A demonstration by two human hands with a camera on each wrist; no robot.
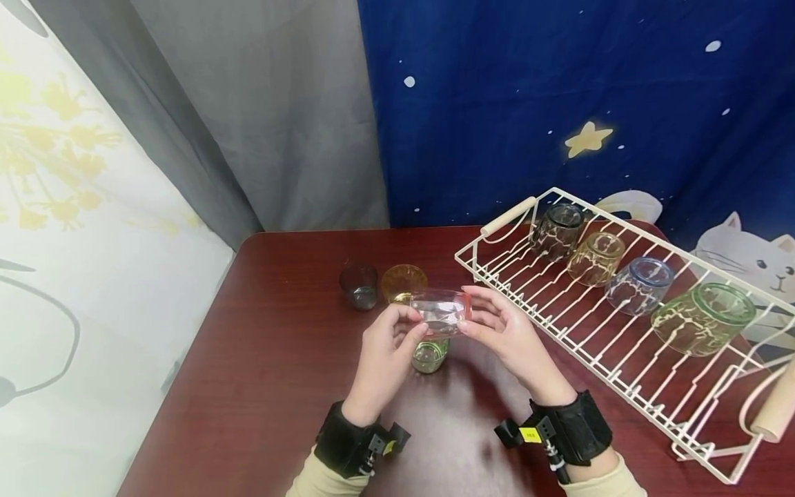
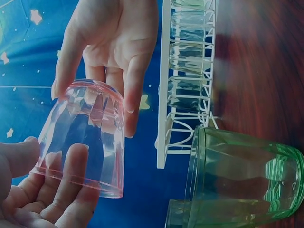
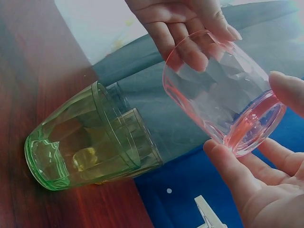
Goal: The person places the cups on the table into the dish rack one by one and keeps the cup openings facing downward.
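Note:
A clear pink-tinted drinking glass (image 1: 439, 308) is held sideways above the table, between both hands. My left hand (image 1: 386, 348) pinches it at the rim end, thumb on one side and fingers on the other. Around the thicker base end, my right hand (image 1: 511, 339) grips with thumb and fingers. In the right wrist view the base (image 3: 256, 124) points toward the right palm. Just below the hands a green glass (image 1: 430, 357) stands upright on the table. Behind it are an amber glass (image 1: 397, 276) and a dark grey glass (image 1: 359, 281).
On the right a white wire rack (image 1: 596, 366) with wooden handles holds several upside-down glasses: dark grey (image 1: 557, 235), amber (image 1: 596, 259), blue (image 1: 640, 286) and green (image 1: 702, 321). The dark red table (image 1: 261, 373) meets grey and blue curtains at the back.

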